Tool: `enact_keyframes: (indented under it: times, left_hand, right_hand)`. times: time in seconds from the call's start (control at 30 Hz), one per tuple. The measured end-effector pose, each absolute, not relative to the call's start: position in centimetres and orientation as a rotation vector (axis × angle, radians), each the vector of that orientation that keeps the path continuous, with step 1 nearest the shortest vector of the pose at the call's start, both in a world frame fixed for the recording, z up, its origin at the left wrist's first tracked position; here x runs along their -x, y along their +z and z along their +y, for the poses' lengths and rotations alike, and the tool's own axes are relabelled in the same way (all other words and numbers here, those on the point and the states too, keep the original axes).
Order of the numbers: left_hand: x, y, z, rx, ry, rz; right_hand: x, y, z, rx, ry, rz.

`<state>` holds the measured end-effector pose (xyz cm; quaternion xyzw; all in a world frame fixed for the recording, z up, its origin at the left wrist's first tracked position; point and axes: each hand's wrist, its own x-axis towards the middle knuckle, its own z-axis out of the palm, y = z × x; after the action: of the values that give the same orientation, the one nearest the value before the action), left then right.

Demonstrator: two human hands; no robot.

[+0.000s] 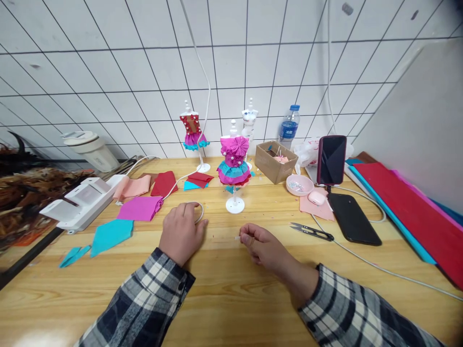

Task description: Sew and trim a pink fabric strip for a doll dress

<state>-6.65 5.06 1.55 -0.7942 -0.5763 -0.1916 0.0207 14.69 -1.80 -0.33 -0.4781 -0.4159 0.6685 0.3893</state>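
Observation:
My left hand (183, 229) rests palm down on the table, fingers bent and thumb apart, and a loop of white cable (203, 212) comes out beside its fingertips. My right hand (265, 246) is closed in a pinch; a small whitish piece (237, 237) shows at its fingertips, too small to name. Beyond both hands a mini dress form (235, 205) stands upright, wearing a magenta bodice (234, 149) with pearl-like beads and a ruffled turquoise and magenta skirt (234, 172). Thread snips (313, 231) lie right of my right hand.
Two more dress forms, one dressed (191, 126) and one white (249, 120), stand behind. At right are a cardboard box (277, 169), pink bowl (299, 185), water bottle (289, 127), upright phone (331, 160) and black phone (354, 219). Coloured paper pieces (140, 208) and a white power strip (83, 205) lie left.

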Motion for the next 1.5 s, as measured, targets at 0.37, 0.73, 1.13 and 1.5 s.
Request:
enact_keyframes:
  times: [0.37,0.73,1.13,1.5]
  left_hand:
    - [3.1,1.8,1.4,3.306,-0.782,-1.483]
    - [3.1,2.2,0.6,3.403,-1.292,-1.413]
    - [3.3,0.3,1.2,3.527,-1.491,-1.421]
    - [3.1,0.8,1.1,3.293,-1.05,-1.119]
  right_hand:
    - [-14.6,-0.8,-2.1,1.317,1.418,-1.305]
    - [-15.5,-0.5,-1.7,1.433,0.886,-1.373]
    - [-16.1,0.0,-2.6,1.231,0.241,-1.906]
    - [-15.7,-0.1,-2.1,1.303,0.652,-1.802]
